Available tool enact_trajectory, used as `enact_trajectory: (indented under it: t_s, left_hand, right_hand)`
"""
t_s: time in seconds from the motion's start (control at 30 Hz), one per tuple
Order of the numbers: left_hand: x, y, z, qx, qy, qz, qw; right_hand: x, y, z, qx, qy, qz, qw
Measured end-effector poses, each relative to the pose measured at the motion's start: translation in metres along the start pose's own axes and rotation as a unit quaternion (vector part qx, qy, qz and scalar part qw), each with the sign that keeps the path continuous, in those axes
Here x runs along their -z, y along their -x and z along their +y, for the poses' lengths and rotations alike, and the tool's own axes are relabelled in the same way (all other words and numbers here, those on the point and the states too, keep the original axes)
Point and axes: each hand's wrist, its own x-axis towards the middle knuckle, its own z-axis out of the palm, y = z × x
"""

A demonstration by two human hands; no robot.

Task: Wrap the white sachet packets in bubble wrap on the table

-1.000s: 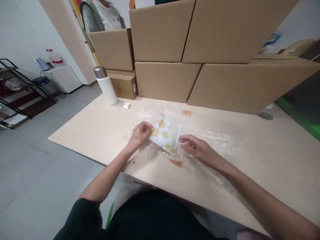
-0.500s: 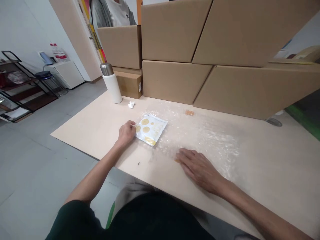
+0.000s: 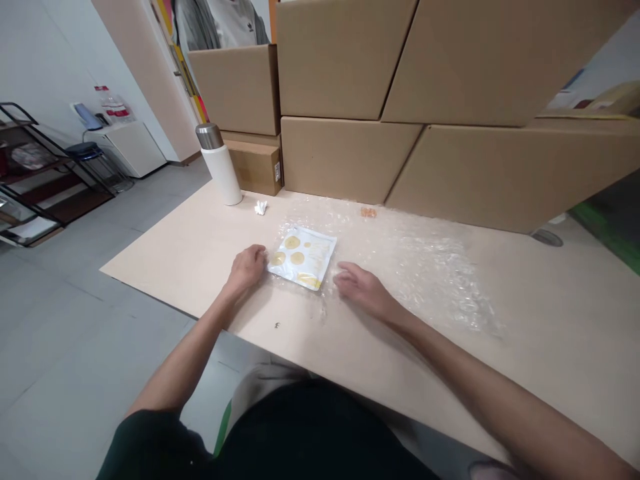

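A flat white packet with yellow round spots (image 3: 303,259) lies on a clear sheet of bubble wrap (image 3: 430,273) spread over the table. At the packet's left edge, my left hand (image 3: 247,267) rests with its fingers curled down on the wrap's edge; the fingertips are partly hidden. My right hand (image 3: 365,290) is just right of the packet, low over the wrap. Its fingers are loosely bent and apart, with nothing visible in them. An orange piece, perhaps tape (image 3: 369,213), is at the wrap's far edge.
Large cardboard boxes (image 3: 350,157) are stacked along the table's back. A white bottle with a metal cap (image 3: 220,167) stands at the back left, beside a crumpled white scrap (image 3: 261,208). A person (image 3: 230,23) is partly visible behind the boxes.
My right hand has moved left and away from me, towards the packet. The packet has turned slightly, and the wrap has shifted. My left hand has stayed nearly in place.
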Motion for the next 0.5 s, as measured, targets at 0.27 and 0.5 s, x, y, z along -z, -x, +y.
enact_trajectory:
  t_s: [0.27,0.5]
  left_hand:
    - [-0.007,0.000,-0.005,0.023,0.053,-0.010,0.998]
    - [-0.006,0.005,-0.001,0.047,0.098,-0.007,0.994]
  right_hand:
    - [-0.028,-0.053,-0.004,-0.095,-0.274,0.069,0.955]
    - [-0.033,-0.073,0.001,-0.078,-0.245,0.089,0.962]
